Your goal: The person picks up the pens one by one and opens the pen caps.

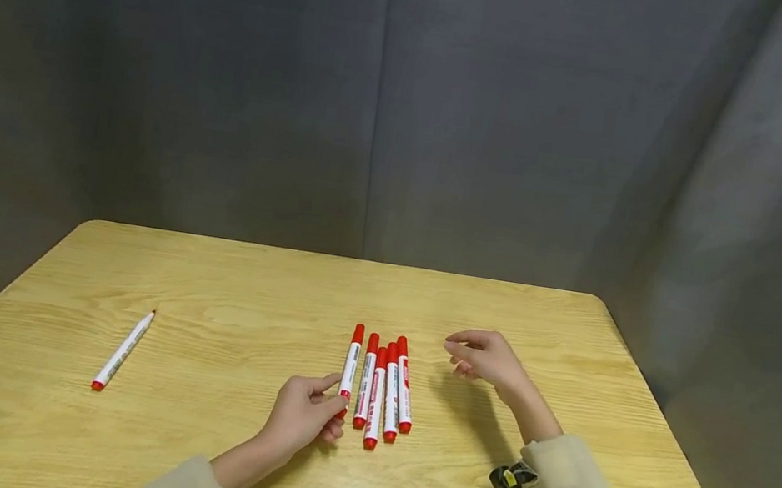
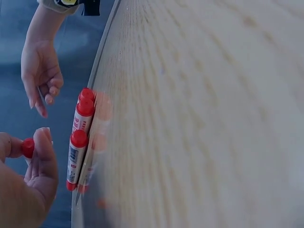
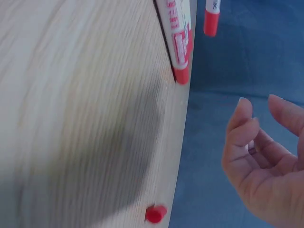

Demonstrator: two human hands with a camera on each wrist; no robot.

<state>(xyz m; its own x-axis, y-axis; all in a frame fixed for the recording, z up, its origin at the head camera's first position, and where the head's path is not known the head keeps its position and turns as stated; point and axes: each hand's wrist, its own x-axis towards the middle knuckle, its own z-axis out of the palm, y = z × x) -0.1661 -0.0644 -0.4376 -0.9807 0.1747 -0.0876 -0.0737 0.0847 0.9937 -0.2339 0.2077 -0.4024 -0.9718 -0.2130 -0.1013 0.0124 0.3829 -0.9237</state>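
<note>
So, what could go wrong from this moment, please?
The lone marker seems to have no cap, so its tip could dry out or stain the table. The left hand pinches another marker near one end, so it might tilt or slip. Held close beside the four lying markers, it could also knock them.

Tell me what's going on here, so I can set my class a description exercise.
A person's left hand pinches a red-capped marker near its lower end, lifted off the table. Four more red-capped markers lie side by side to its right. The right hand hovers beyond them, holding nothing that shows. Another marker lies apart on the left, with no red cap on its far end.
</note>
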